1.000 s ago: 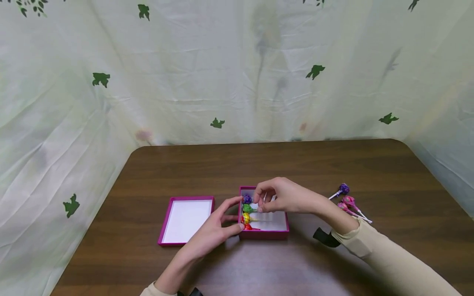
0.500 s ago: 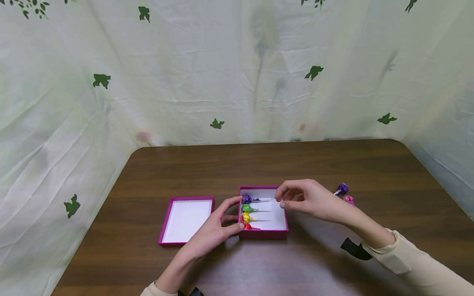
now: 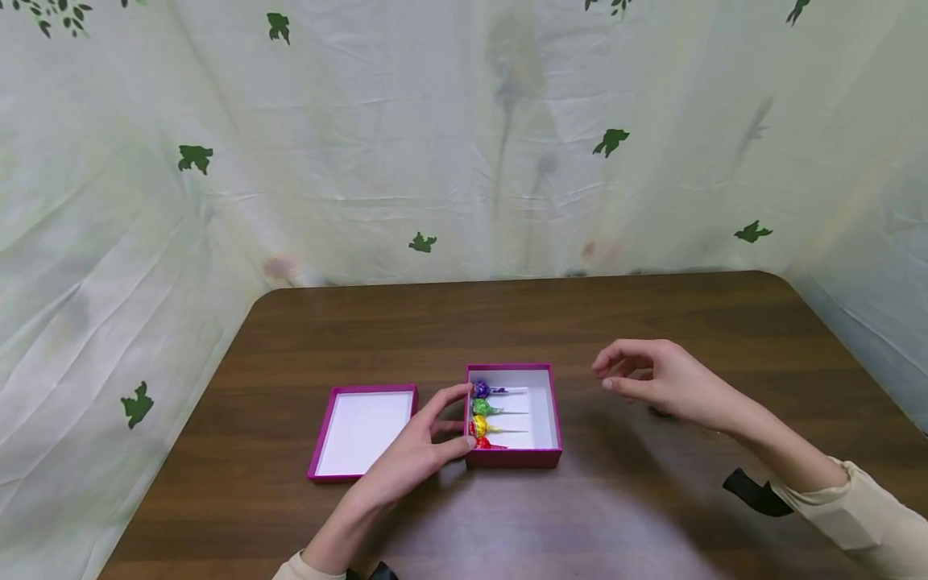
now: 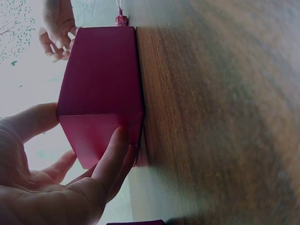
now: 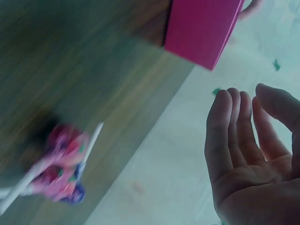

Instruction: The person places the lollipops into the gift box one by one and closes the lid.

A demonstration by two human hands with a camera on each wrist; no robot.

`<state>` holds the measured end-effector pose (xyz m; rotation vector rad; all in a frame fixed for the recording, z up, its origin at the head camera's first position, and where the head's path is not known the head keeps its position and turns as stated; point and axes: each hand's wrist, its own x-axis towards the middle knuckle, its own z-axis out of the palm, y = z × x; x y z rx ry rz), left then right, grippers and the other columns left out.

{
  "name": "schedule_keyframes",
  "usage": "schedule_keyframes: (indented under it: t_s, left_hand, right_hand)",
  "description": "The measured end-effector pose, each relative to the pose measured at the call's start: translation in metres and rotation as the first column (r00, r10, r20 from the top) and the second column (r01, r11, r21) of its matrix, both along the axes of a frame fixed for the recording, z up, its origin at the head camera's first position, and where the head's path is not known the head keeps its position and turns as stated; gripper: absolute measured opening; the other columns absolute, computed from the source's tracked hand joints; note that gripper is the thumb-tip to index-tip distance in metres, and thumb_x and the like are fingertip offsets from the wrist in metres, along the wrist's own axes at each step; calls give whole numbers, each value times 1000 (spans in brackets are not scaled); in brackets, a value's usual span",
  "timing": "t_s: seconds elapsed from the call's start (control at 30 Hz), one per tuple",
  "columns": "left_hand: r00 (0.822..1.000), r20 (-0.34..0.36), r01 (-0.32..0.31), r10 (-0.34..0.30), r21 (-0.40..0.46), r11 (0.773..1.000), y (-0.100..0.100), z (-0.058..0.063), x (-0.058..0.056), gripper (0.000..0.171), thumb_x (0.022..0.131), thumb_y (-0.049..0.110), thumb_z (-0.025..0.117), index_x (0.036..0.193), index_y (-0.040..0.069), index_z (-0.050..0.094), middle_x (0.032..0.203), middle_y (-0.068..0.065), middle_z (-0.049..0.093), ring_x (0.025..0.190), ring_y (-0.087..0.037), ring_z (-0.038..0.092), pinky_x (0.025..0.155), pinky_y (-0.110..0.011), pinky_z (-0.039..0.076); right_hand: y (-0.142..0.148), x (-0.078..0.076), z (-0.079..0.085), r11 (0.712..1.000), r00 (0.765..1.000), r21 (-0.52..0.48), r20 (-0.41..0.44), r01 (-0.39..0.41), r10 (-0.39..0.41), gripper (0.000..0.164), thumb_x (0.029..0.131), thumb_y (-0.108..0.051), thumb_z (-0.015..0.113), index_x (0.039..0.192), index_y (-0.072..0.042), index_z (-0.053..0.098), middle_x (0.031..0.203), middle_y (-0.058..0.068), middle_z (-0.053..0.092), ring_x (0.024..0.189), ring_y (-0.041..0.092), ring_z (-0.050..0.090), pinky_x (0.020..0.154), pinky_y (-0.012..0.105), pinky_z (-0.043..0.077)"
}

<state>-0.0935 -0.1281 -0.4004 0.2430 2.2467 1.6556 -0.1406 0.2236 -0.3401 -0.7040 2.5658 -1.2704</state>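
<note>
Your right grip (image 3: 667,379) shifts rightward, off the box (image 3: 513,458)

It hangs half-open above the table (image 3: 435,322), loosely curved, holding nothing; your left grip (image 3: 416,447) spreads against the box's left end. Four lollipops (image 3: 482,407) lie inside; a blurred pink-and-purple cluster (image 5: 63,183) remains outside, the lid (image 3: 358,427) off.

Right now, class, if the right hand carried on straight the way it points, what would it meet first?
Most likely the pink box, near the far end of its right side, since the right hand points left towards it. The hand's height is unclear, so it might pass above.
</note>
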Motion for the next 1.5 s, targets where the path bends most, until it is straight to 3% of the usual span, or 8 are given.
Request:
schedule_keyframes:
  t_s: [0.13, 0.4, 0.53, 0.7, 0.97, 1.2, 1.5]
  left_hand:
    - [1000, -1, 1, -1, -2, 1000, 0, 1, 0, 63, 89, 22, 70, 146, 26, 43, 152, -2, 35, 120, -27, 55, 92, -47, 44]
    - [1000, -3, 6, -6, 10, 1000, 1, 0, 0, 63, 90, 20, 70, 147, 25, 43, 152, -3, 35, 119, -27, 55, 91, -44, 46]
    - [1000, -8, 7, -7, 7, 1000, 0, 0, 0, 63, 90, 20, 69, 147, 24, 43, 152, -4, 35, 120, -28, 55, 90, -43, 47]
    - [1000, -2, 7, -7, 5, 1000, -1, 1, 0, 64, 90, 20, 69, 147, 24, 42, 153, -4, 34, 121, -29, 54, 90, -44, 47]
    - [1000, 1, 8, -8, 11, 1000, 0, 1, 1, 64, 90, 19, 69, 148, 24, 42, 153, -5, 33, 121, -29, 53, 90, -44, 48]
    - [1000, 5, 12, -12, 23, 1000, 1, 1, 1, 63, 90, 18, 69, 147, 24, 42, 153, -4, 33, 121, -29, 54, 89, -40, 48]
    - [1000, 7, 8, -9, 23, 1000, 0, 1, 1, 63, 90, 19, 70, 147, 24, 42, 152, -4, 34, 120, -28, 54, 89, -40, 48]
  right_hand:
    - [16, 2, 1, 1000, 1000, 20, 15, 23, -23, 16, 91, -20, 72, 106, -19, 66, 97, 1, 69, 76, 23, 66, 57, 31, 51]
    - [47, 10, -7, 996, 995, 57, 67, 64, -68, 19, 91, -23, 72, 107, -15, 66, 93, 9, 70, 79, 27, 69, 66, 35, 55]
    - [63, 12, -15, 997, 994, 49, 92, 60, -65, 22, 93, -20, 70, 109, -7, 65, 91, 9, 72, 79, 27, 68, 63, 34, 55]
    - [77, 15, -24, 994, 993, 79, 81, 74, -80, 20, 94, -19, 68, 110, -7, 65, 95, 8, 71, 75, 22, 66, 57, 33, 52]
    - [82, 15, -40, 990, 994, 119, 71, 73, -82, 23, 92, -14, 69, 114, -8, 64, 96, 6, 69, 71, 15, 63, 55, 29, 49]
    - [78, 14, -51, 988, 997, 135, -3, 79, -79, 31, 86, -13, 76, 115, -8, 66, 102, 2, 69, 85, 10, 66, 67, 27, 50]
    - [75, 12, -58, 965, 996, 248, -40, 82, -74, 27, 81, -21, 81, 105, -21, 69, 84, -12, 67, 79, 5, 63, 69, 27, 45]
